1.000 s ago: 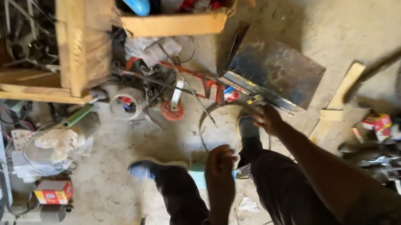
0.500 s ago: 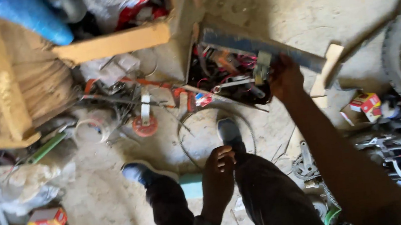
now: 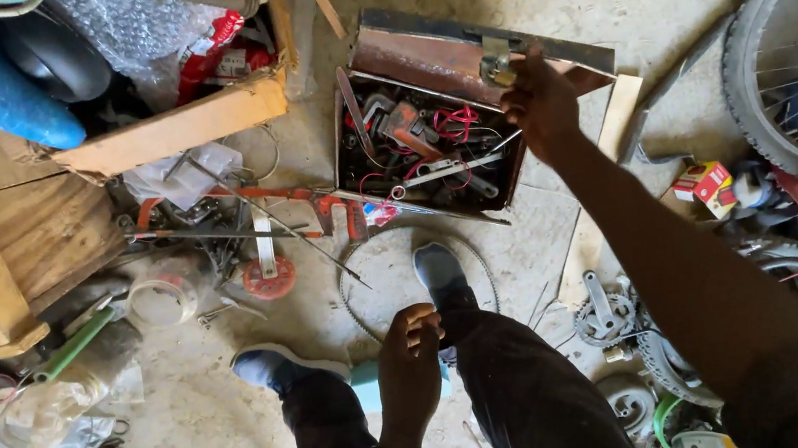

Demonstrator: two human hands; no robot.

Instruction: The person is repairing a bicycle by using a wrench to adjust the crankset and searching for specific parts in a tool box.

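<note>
A rusty metal toolbox [image 3: 350, 174] stands open on the concrete floor ahead of me, full of wrenches, pliers and red wire. My right hand [image 3: 538, 106] reaches forward and grips its raised lid [image 3: 429, 50] at the latch on the upper edge. My left hand [image 3: 410, 368] hangs between my knees with its fingers curled and nothing in it, above my dark trousers. My shoes [image 3: 440, 271] rest on the floor just short of the box.
A wooden crate [image 3: 178, 129] stuffed with bags and a blue roll stands at the left. Loose tools, a red disc [image 3: 268, 277] and a wire hoop [image 3: 359, 299] litter the floor. A bicycle wheel [image 3: 754, 83], sprockets [image 3: 600, 319] and a small red-and-yellow carton [image 3: 705, 181] lie to the right.
My right hand has lifted the toolbox lid from flat to upright, showing the tools inside. My left hand stays between my knees. My head has turned to the right.
</note>
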